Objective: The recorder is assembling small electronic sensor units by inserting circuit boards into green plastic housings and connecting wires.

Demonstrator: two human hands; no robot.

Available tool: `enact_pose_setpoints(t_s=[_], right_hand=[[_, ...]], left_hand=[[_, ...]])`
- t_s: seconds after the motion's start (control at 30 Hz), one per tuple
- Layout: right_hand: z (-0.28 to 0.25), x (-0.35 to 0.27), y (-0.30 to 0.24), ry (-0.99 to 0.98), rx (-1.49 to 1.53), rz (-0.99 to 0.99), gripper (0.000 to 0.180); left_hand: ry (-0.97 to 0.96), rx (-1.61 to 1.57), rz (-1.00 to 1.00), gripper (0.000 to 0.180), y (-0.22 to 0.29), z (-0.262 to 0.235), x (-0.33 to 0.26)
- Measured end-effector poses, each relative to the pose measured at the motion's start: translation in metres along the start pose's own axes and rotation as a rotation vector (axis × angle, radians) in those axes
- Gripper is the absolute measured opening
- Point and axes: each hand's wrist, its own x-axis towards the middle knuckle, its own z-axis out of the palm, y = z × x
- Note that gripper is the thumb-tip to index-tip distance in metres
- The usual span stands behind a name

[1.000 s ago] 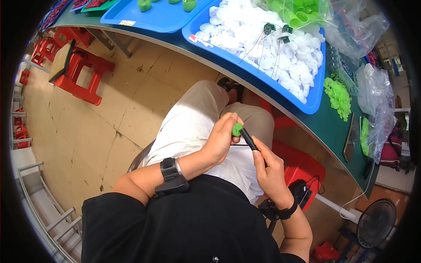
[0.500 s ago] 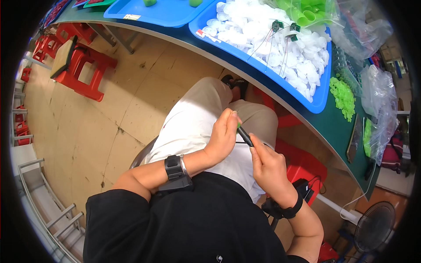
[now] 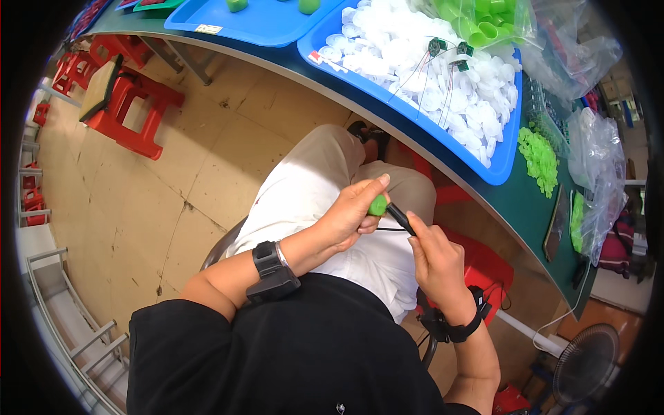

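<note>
Above my lap, my left hand (image 3: 348, 213) is closed around a small round green plastic piece (image 3: 377, 205), its end showing beside the thumb. My right hand (image 3: 440, 261) grips a slim black rod-shaped tool (image 3: 399, 216) between thumb and fingers. The tool's far end points at the green piece and sits close against it; whether the two touch I cannot tell. A thin black cord (image 3: 392, 229) runs behind the tool, near my right fingers.
On the green table (image 3: 508, 211), a blue tray (image 3: 510, 149) holds many translucent white plastic pieces and small wired circuit boards. Another blue tray (image 3: 242, 31) carries green pieces. Light green bits (image 3: 539, 160) and clear bags (image 3: 598, 149) lie rightward. A red stool (image 3: 135, 114) stands left; a fan (image 3: 586, 363) lower right.
My left hand has turned and drawn slightly down, exposing more of the green piece. My right hand and the black tool have shifted a little to the right.
</note>
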Motion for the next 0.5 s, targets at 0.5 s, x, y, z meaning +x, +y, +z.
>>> enact_pose_setpoints(t_s=[0.5], right_hand=[[-0.012, -0.003, 0.000, 0.016, -0.048, -0.172, 0.047]], left_hand=[[0.012, 0.172, -0.358, 0.054, 0.000, 0.000, -0.007]])
